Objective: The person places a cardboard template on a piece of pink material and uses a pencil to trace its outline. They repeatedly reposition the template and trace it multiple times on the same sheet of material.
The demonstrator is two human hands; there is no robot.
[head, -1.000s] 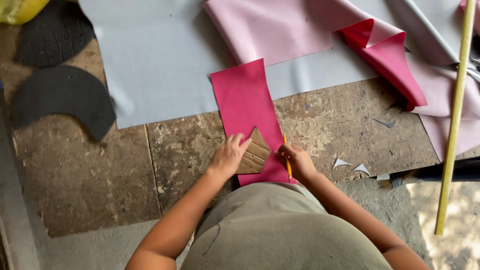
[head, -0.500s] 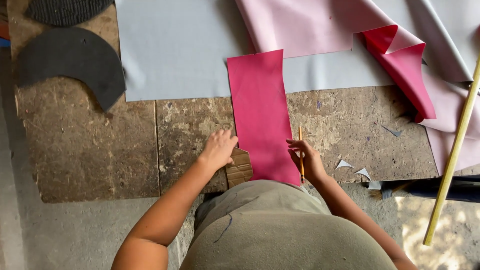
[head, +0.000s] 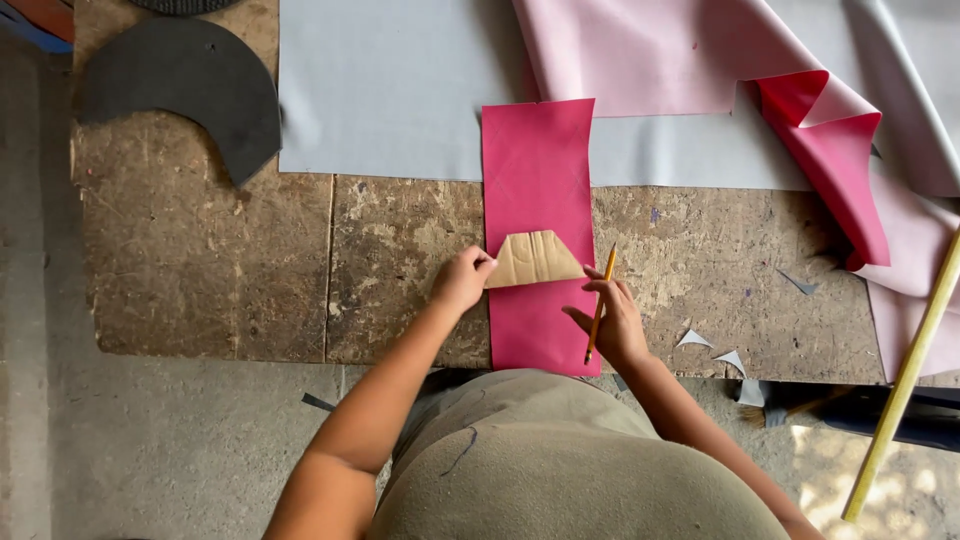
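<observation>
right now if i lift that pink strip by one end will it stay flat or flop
Likely flop: the pink strip lies thin and flat on the table, and similar pink sheet nearby folds and drapes. Probably light, so it may slide when pushed; the left hand presses a cardboard template onto it.

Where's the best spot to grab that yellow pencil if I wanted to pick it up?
Probably its upper half. The pencil stands tilted over the pink strip, and the right hand already wraps the lower part. The top end sticks out bare above the fingers, so pinch it there, coming from the far side of the table.
</observation>
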